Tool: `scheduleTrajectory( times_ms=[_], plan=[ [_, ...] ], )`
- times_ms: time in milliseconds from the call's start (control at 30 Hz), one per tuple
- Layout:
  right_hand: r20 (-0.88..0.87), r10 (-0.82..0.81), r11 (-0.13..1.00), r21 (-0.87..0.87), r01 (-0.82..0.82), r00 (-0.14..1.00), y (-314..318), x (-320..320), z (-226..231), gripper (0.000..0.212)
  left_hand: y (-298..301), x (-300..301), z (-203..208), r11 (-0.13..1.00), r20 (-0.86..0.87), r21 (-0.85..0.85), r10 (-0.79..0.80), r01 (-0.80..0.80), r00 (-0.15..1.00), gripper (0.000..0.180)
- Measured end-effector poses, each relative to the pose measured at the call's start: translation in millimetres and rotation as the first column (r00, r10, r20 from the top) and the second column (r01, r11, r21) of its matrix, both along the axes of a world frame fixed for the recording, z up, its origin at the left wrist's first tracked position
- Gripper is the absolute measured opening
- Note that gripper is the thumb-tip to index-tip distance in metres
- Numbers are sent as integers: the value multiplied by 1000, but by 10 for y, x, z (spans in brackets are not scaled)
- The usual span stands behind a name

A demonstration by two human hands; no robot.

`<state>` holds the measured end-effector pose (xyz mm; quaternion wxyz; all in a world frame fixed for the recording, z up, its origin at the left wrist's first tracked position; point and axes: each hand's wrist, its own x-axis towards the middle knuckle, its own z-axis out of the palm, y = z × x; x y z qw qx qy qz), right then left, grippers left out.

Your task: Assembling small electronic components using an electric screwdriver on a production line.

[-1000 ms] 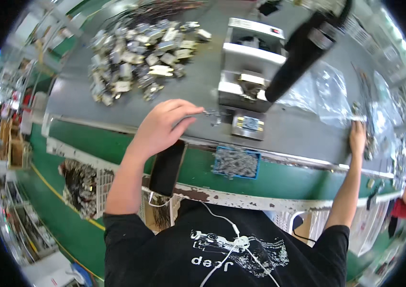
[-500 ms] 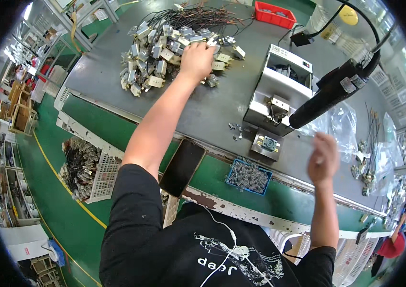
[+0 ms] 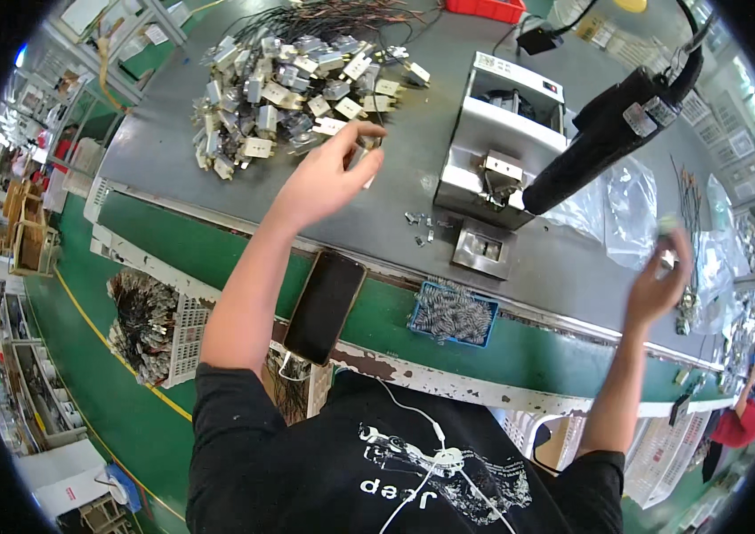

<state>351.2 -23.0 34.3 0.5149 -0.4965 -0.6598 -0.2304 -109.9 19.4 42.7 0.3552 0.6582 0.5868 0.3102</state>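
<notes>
My left hand (image 3: 328, 178) is just off the near right edge of a heap of small cream-and-silver block-shaped parts (image 3: 262, 116) with dark wires. Its thumb and fingers pinch one such part, mostly hidden. Far to the right, my right hand (image 3: 659, 287) is closed on a small metal-and-pale part (image 3: 667, 258), blurred by motion. Between the hands stands a silver bench machine (image 3: 462, 169) with a black cylindrical tool (image 3: 595, 142) slanting beside it. Under the machine's front sits a metal fixture block (image 3: 482, 249), its recess showing no part.
A blue tray of springs (image 3: 454, 313) is at the bench's front edge, with a phone (image 3: 325, 307) to its left. Small metal clips (image 3: 420, 228) lie beside the fixture. Plastic bags (image 3: 631, 209) and wired parts (image 3: 687, 307) lie at right. A red bin (image 3: 488, 9) stands behind.
The part with a round disc has left the fixture. My right hand has moved right with a part in it. My left hand has drawn back from the heap with a block-shaped part.
</notes>
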Motion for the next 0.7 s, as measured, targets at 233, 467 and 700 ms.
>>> scheduleTrajectory(
  times_ms=[233, 467, 700],
  plan=[
    [171, -625, 776, 34, 630, 762, 77, 1193, 57, 57, -415, 363, 168, 983, -18, 83, -165, 166, 986, 25],
    [-820, 379, 11, -459, -889, 428, -423, -1265, 64, 70, -797, 808, 178, 817, 125, 266, -556, 513, 821, 47],
    [-449, 695, 62, -741, -668, 562, -552, -1166, 453, 43, -377, 568, 346, 613, -513, 681, 10, 400, 858, 24]
  ],
)
